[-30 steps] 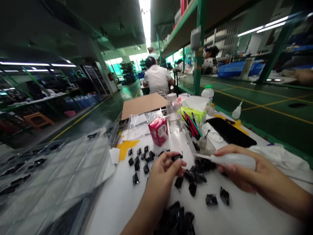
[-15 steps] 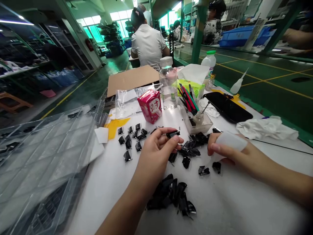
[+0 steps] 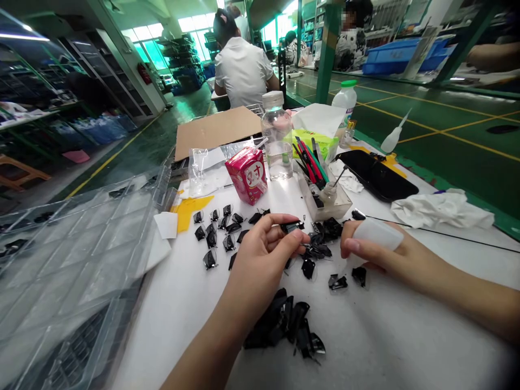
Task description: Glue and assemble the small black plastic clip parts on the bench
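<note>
My left hand [image 3: 270,244] is closed, pinching a small glossy black part [image 3: 291,226] between thumb and fingers above the white tabletop [image 3: 170,314]. To the right, my right hand [image 3: 374,246] curls round a smooth, whitish translucent piece [image 3: 379,234]; its exact kind is hard to make out. Between and behind the hands lies a heap of similar black parts [image 3: 319,249], some with clear film edges. Another pile of black parts [image 3: 280,325] rests nearer me, partly hidden by my left forearm. Several single parts [image 3: 210,259] are spread out to the left.
At left stands a clear compartment tray [image 3: 81,260]. Behind the parts are a red drink carton [image 3: 247,176], a clear bottle [image 3: 278,141] and a small box [image 3: 325,203] with pens and knives. A black case [image 3: 377,176] and white cloth [image 3: 442,211] lie right.
The view has shifted slightly. My left hand has moved a little to the right with the black part and my right hand slightly left, so they are closer together. Both grips look the same.
</note>
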`<state>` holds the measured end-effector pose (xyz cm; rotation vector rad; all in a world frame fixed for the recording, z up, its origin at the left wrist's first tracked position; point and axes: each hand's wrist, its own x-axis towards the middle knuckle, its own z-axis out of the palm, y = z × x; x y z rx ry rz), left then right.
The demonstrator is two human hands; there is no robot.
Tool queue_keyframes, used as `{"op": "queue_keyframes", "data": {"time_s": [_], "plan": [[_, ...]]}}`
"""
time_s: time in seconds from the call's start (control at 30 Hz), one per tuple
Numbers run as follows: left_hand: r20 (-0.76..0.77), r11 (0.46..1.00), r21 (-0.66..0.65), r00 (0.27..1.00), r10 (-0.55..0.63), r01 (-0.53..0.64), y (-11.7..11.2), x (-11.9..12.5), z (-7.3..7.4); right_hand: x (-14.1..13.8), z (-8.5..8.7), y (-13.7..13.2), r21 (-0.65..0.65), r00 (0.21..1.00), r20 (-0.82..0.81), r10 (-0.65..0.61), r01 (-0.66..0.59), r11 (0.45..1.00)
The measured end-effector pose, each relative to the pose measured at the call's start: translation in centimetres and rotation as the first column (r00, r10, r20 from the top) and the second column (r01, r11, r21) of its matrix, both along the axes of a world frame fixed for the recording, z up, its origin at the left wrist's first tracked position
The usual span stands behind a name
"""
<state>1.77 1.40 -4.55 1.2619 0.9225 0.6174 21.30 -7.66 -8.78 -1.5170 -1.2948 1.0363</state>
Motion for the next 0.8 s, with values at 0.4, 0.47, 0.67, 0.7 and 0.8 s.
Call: {"op": "queue_keyframes", "data": {"time_s": [0.4, 0.47, 0.67, 0.7, 0.8], "plan": [[0.013, 0.998, -0.027, 0.998, -0.055, 0.056, 0.39, -0.11, -0.19, 0.01, -0.06, -0.05, -0.016, 1.0, 0.005, 0.006, -0.006, 1.0], [0.014, 0.998, -0.029, 0.998, -0.06, 0.06, 0.45, -0.12, -0.26, 0.07, -0.03, -0.07, -0.022, 1.0, 0.008, 0.008, -0.008, 1.0], [0.009, 0.996, -0.034, 0.997, -0.077, 0.078, 0.45, -0.07, -0.21, 0.07, -0.06, -0.12, -0.033, 1.0, 0.011, 0.006, -0.006, 0.999], [0.007, 0.996, -0.034, 0.997, -0.078, 0.078, 0.47, -0.04, -0.19, 0.06, -0.07, -0.12, -0.033, 1.0, 0.011, 0.007, -0.006, 0.999], [0.002, 0.996, -0.031, 0.997, -0.078, 0.078, 0.5, 0.05, -0.13, 0.04, -0.07, -0.07, -0.031, 1.0, 0.01, 0.003, -0.003, 1.0]]}}
